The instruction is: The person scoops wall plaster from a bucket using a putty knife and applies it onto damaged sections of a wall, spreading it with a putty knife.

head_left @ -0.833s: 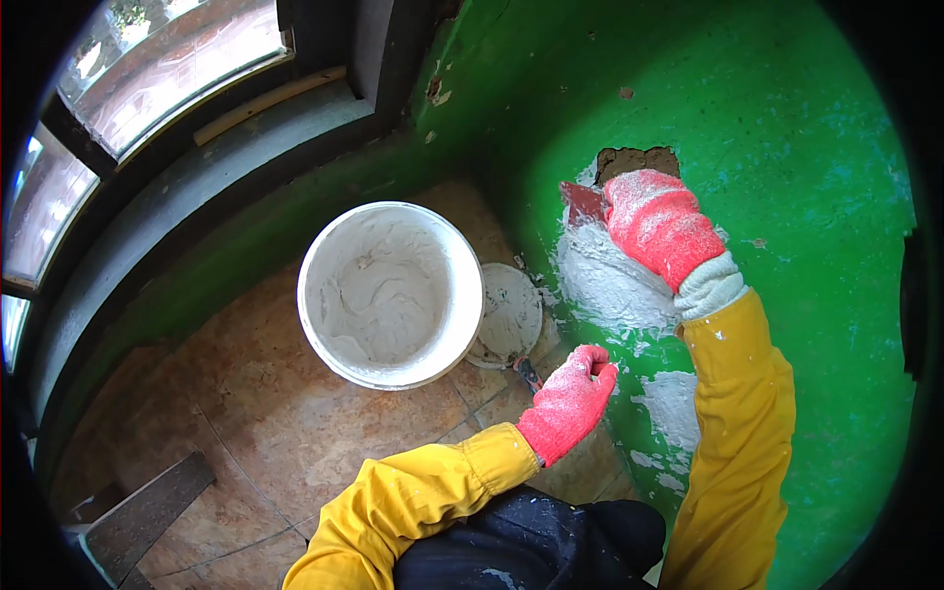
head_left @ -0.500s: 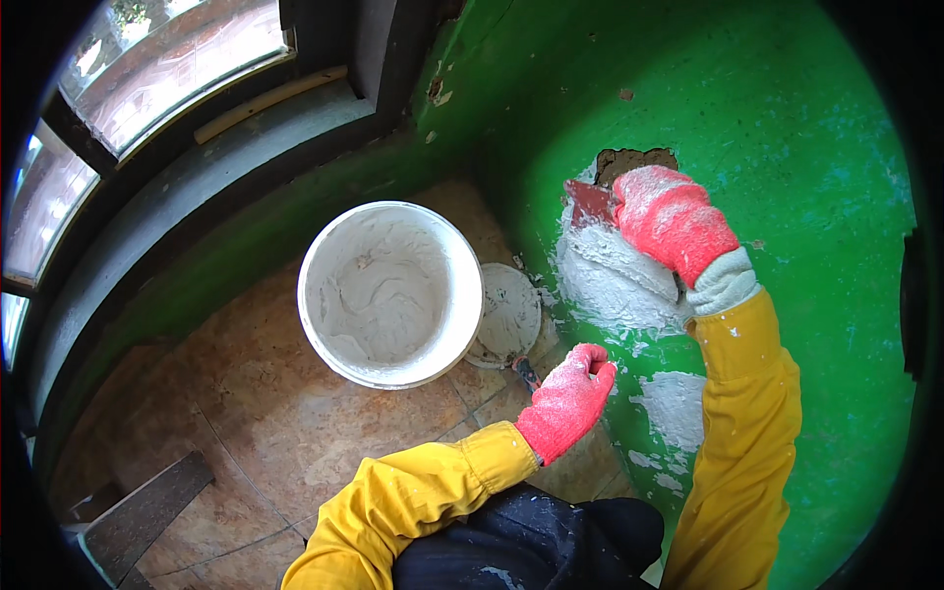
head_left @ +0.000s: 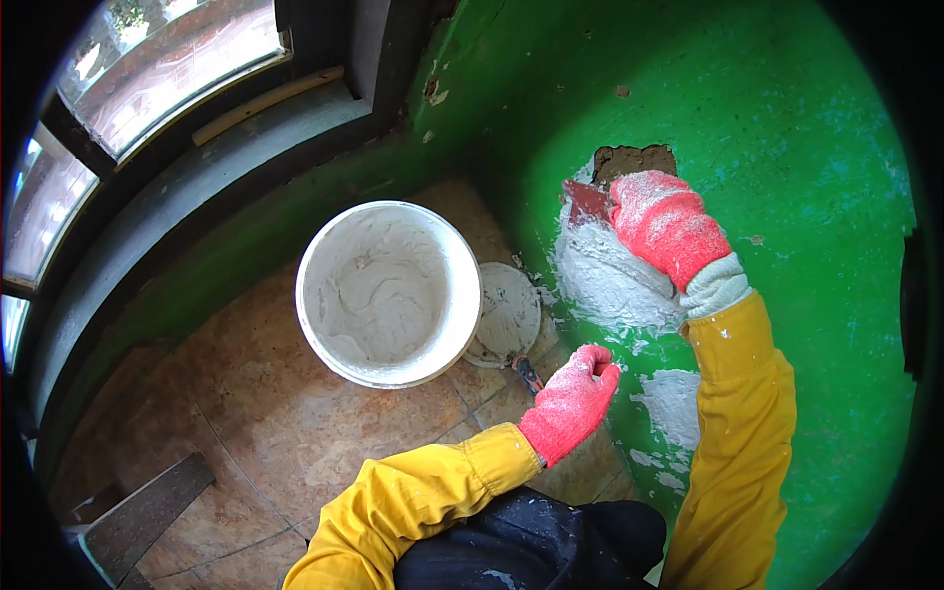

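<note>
My right hand [head_left: 669, 224], in a pink-red work glove dusted white, is closed around a reddish putty scraper [head_left: 588, 201]. Its flat blade rests against the green wall [head_left: 816, 197], over a patch of wet white filler [head_left: 605, 275]. Just above the hand, a rough brown hole [head_left: 629, 162] shows in the wall. Lower down, my left hand [head_left: 570, 403] wears a matching glove. Its fingers are curled together near the wall; whether anything is between them is too small to tell. A second white patch [head_left: 672, 408] lies to the right of that hand.
A white bucket [head_left: 307, 295] holding white filler stands on the brown tiled floor [head_left: 256, 423]. Beside it lies a round, filler-smeared lid [head_left: 511, 310], with a dark-and-red tool handle [head_left: 528, 374] at its edge. A dark wooden piece [head_left: 147, 511] is at lower left, windows [head_left: 187, 59] at upper left.
My right hand and forearm have shifted very slightly left, with the scraper still against the wall. My left hand has hardly moved.
</note>
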Demonstrator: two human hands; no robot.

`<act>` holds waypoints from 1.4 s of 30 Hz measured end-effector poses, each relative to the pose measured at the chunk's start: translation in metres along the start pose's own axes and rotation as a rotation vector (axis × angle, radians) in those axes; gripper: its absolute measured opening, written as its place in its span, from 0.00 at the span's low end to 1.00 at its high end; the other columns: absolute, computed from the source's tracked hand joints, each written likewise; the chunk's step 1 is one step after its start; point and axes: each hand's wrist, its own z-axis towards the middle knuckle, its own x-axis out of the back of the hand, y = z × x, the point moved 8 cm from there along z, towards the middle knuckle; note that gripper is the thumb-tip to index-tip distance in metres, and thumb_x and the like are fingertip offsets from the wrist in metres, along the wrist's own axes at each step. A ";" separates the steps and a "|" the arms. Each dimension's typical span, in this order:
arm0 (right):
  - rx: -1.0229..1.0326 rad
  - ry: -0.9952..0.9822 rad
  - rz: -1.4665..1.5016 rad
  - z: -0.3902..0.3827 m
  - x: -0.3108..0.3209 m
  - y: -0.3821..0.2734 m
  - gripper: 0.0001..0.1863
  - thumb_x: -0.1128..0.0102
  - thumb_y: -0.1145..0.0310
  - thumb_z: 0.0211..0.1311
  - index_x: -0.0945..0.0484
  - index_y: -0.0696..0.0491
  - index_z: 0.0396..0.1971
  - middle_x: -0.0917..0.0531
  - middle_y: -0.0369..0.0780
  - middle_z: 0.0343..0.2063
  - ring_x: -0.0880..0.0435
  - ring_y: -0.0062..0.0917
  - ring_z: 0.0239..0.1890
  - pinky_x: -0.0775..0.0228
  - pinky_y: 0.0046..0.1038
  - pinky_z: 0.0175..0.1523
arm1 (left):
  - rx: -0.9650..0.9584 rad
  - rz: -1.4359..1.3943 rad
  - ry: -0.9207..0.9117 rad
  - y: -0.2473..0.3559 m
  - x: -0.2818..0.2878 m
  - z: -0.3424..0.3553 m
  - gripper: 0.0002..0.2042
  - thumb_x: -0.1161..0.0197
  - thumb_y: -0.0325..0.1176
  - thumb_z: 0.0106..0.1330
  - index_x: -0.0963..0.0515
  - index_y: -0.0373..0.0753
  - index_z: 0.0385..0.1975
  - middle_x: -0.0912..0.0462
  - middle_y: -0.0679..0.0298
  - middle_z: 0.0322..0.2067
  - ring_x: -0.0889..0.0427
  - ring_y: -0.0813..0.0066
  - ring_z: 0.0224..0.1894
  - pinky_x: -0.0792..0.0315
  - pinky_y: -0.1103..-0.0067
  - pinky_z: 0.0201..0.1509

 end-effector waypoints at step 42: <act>-0.094 0.237 0.115 -0.017 0.026 0.012 0.11 0.48 0.62 0.56 0.24 0.54 0.31 0.21 0.49 0.32 0.23 0.46 0.39 0.32 0.43 0.43 | 0.047 -0.006 -0.008 0.012 0.007 -0.005 0.16 0.43 0.38 0.64 0.29 0.34 0.47 0.19 0.59 0.36 0.20 0.72 0.37 0.27 0.77 0.43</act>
